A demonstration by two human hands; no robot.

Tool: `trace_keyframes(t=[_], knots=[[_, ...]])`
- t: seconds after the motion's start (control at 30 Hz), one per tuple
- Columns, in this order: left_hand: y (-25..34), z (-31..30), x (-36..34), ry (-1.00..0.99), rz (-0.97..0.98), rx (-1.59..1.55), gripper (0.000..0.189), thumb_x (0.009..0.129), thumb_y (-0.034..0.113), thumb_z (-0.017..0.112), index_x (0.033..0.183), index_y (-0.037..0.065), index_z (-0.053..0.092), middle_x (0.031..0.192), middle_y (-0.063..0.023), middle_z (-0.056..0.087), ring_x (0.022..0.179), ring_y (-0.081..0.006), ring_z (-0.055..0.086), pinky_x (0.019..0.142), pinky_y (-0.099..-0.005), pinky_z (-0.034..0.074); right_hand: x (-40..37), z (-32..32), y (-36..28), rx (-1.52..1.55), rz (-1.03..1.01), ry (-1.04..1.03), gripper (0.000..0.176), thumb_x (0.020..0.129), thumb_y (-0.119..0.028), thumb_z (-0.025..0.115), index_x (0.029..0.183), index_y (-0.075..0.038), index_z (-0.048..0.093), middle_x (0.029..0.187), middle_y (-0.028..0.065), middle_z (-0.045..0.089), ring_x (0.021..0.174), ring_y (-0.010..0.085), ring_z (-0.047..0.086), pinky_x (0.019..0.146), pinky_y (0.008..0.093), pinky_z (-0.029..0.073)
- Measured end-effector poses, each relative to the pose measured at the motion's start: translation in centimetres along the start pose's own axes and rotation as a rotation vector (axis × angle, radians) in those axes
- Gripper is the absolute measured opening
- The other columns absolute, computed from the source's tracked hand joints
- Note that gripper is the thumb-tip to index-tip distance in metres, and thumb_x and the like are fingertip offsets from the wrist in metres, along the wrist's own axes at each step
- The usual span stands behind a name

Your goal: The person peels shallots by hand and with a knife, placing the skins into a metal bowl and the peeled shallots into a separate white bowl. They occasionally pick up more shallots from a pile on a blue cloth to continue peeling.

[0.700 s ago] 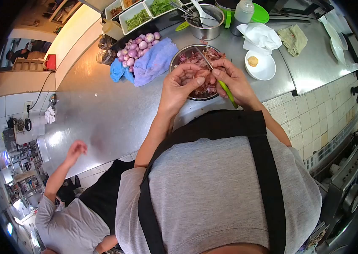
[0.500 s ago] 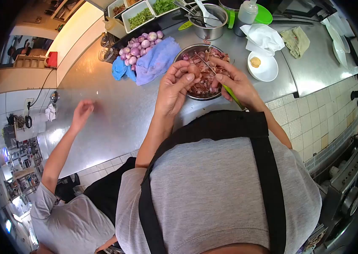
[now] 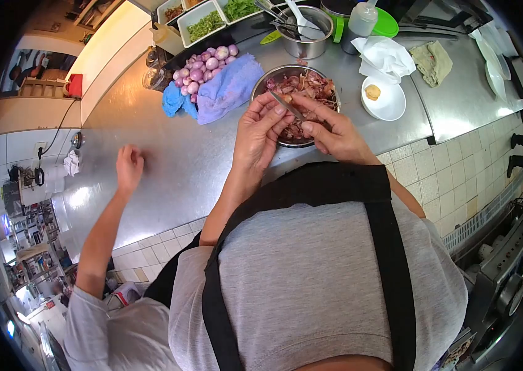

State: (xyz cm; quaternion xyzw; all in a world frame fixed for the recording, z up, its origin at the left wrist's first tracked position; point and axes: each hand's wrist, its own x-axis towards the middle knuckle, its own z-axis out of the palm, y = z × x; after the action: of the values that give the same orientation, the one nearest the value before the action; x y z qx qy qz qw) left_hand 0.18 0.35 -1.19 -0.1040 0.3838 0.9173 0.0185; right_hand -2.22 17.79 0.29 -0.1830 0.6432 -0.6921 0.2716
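Observation:
A steel bowl point(image 3: 261, 81) full of reddish shallot peels stands on the steel counter point(image 3: 169, 154) just in front of me. My left hand point(image 3: 258, 133) holds a small shallot in its fingertips over the bowl's near edge. My right hand point(image 3: 329, 130) grips a small knife point(image 3: 287, 106); its blade points left and touches the shallot, and its handle is hidden in my palm. Whole purple shallots point(image 3: 203, 65) lie heaped on a blue cloth point(image 3: 224, 89) left of the bowl.
Another person stands at my left with a hand point(image 3: 129, 168) flat on the counter. Behind the bowl are a steel pot with utensils point(image 3: 305, 28), trays of green herbs point(image 3: 203, 25), a squeeze bottle point(image 3: 360, 18), a white dish point(image 3: 388, 99), and cloths point(image 3: 431, 59).
My hands have drawn together over the bowl and the blade now lies against the shallot; the green handle is out of sight. The other person's hand has come down onto the counter.

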Motion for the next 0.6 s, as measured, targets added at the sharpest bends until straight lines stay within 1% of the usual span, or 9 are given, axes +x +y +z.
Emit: trace_keyframes(t=[0.07, 0.17, 0.23, 0.3, 0.4, 0.47, 0.6], knots=[[0.2, 0.2, -0.2, 0.005, -0.002, 0.028, 0.019, 0.084, 0.001, 0.059, 0.103, 0.001, 0.057, 0.096, -0.0074, 0.062, 0.082, -0.0135, 0.062, 0.074, -0.0245, 0.054, 0.0, -0.1, 0.0, -0.058, -0.007, 0.003, 0.047, 0.089, -0.010, 0.052, 0.134, -0.013, 0.042, 0.080, 0.0009, 0.056, 0.068, 0.0051, 0.049, 0.059, 0.0195, 0.041], [0.2, 0.1, -0.1, -0.004, 0.010, 0.059, 0.019, 0.083, 0.000, 0.060, 0.102, 0.001, 0.057, 0.096, -0.0073, 0.062, 0.082, -0.0134, 0.061, 0.074, -0.0249, 0.053, 0.1, 0.0, 0.1, -0.064, -0.047, 0.011, 0.046, 0.088, -0.009, 0.052, 0.133, -0.010, 0.041, 0.087, 0.0030, 0.059, 0.080, 0.0069, 0.053, 0.071, 0.0217, 0.044], [0.0, 0.3, -0.2, -0.018, 0.047, 0.093, 0.020, 0.083, 0.000, 0.060, 0.102, 0.001, 0.057, 0.096, -0.0072, 0.062, 0.081, -0.0135, 0.061, 0.074, -0.0251, 0.053, 0.1, 0.2, 0.3, -0.020, -0.074, 0.028, 0.044, 0.088, -0.009, 0.053, 0.131, -0.008, 0.042, 0.090, 0.0042, 0.060, 0.084, 0.0075, 0.053, 0.076, 0.0223, 0.044], [-0.2, 0.4, -0.5, -0.019, 0.072, 0.142, 0.021, 0.082, -0.001, 0.062, 0.102, 0.001, 0.057, 0.095, -0.0073, 0.062, 0.080, -0.0135, 0.061, 0.075, -0.0256, 0.052, 0.2, 0.4, 0.4, 0.025, -0.100, 0.040, 0.042, 0.088, -0.008, 0.053, 0.128, -0.006, 0.043, 0.090, 0.0046, 0.060, 0.085, 0.0079, 0.054, 0.077, 0.0227, 0.044], [-0.5, 0.8, -0.5, -0.015, 0.131, 0.198, 0.021, 0.081, 0.000, 0.062, 0.102, 0.000, 0.057, 0.092, -0.0079, 0.063, 0.077, -0.0135, 0.061, 0.072, -0.0255, 0.052, 0.5, 0.3, 0.6, 0.040, -0.115, 0.052, 0.037, 0.088, -0.008, 0.053, 0.124, -0.005, 0.044, 0.087, 0.0038, 0.059, 0.081, 0.0079, 0.053, 0.073, 0.0228, 0.044], [-0.5, 0.3, -0.4, -0.028, 0.072, 0.196, 0.020, 0.082, 0.002, 0.062, 0.102, -0.001, 0.057, 0.090, -0.0085, 0.063, 0.075, -0.0144, 0.062, 0.070, -0.0255, 0.052, 0.4, 0.1, 0.9, -0.019, -0.095, 0.069, 0.034, 0.088, -0.008, 0.053, 0.121, -0.005, 0.045, 0.084, 0.0031, 0.057, 0.077, 0.0078, 0.052, 0.069, 0.0228, 0.044], [-0.1, -0.6, -0.1, -0.061, -0.052, 0.098, 0.013, 0.086, 0.006, 0.057, 0.098, 0.001, 0.058, 0.085, -0.0084, 0.064, 0.070, -0.0168, 0.064, 0.065, -0.0262, 0.053, 0.5, 0.0, 1.1, 0.041, -0.051, 0.071, 0.030, 0.088, -0.010, 0.054, 0.117, -0.005, 0.046, 0.078, 0.0018, 0.054, 0.062, 0.0062, 0.046, 0.054, 0.0209, 0.039]])
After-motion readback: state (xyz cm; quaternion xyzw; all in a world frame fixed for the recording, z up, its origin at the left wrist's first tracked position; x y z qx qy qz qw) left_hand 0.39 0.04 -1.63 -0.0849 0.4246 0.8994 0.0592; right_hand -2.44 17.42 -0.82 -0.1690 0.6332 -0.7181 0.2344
